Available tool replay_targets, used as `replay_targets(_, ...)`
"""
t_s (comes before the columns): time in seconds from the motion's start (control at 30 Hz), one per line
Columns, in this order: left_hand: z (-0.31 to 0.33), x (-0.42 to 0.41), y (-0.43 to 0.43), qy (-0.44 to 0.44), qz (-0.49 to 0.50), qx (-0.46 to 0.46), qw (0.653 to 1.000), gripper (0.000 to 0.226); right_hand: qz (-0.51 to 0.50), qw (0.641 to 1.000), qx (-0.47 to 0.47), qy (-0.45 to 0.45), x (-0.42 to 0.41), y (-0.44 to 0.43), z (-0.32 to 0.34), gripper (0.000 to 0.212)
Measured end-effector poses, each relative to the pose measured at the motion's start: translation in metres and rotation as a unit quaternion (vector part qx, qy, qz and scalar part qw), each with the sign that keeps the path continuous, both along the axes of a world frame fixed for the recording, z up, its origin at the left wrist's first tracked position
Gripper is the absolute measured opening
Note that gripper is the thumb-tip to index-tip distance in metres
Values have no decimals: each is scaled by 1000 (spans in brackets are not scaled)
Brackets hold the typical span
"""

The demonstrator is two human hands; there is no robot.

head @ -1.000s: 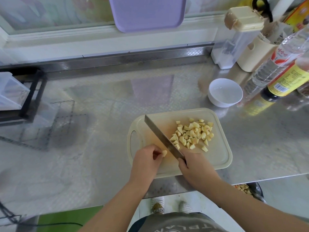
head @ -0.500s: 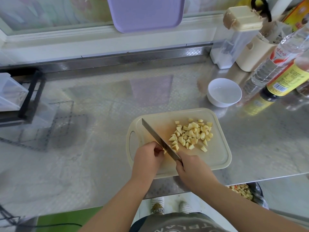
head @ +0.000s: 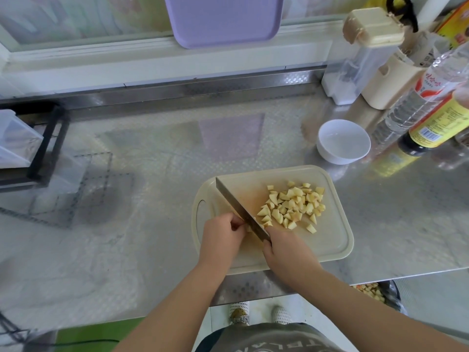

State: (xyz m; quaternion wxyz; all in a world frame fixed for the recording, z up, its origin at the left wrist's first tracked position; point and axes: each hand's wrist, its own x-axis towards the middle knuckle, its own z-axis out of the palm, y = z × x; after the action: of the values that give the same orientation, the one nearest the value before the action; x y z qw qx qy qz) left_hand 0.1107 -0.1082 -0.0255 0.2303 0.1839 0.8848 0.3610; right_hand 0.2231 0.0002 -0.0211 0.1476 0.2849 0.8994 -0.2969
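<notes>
A beige cutting board (head: 330, 240) lies on the steel counter near its front edge. A pile of pale yellow diced pieces (head: 294, 204) sits on the board's right half. My right hand (head: 286, 247) grips the handle of a cleaver (head: 236, 207), whose blade runs diagonally up-left across the board. My left hand (head: 220, 237) is curled just left of the blade, pinching a small piece that is mostly hidden under its fingers.
A white bowl (head: 342, 141) stands behind the board's right corner. Bottles (head: 431, 115) and beige containers (head: 368, 54) crowd the back right. A black rack (head: 43, 148) stands at the left. A purple tray (head: 223, 19) leans at the back. A bin of scraps (head: 373, 292) sits below the counter edge.
The cleaver blade has come down beside my left fingers, and the small piece seen at my fingertips a second ago is now hidden. Both hands have shifted slightly left.
</notes>
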Motion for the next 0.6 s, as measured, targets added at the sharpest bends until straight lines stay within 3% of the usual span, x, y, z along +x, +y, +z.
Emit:
replay_targets(0.37, -3, -3, -4, -48, -4, -5, 999, 14, -35, 999, -35, 9, -21, 2, 10, 17)
replay_targets(0.6, -1, 7, 10, -52, -12, 20, 998, 21, -33, 996, 37, 70, 0, 42, 40, 21)
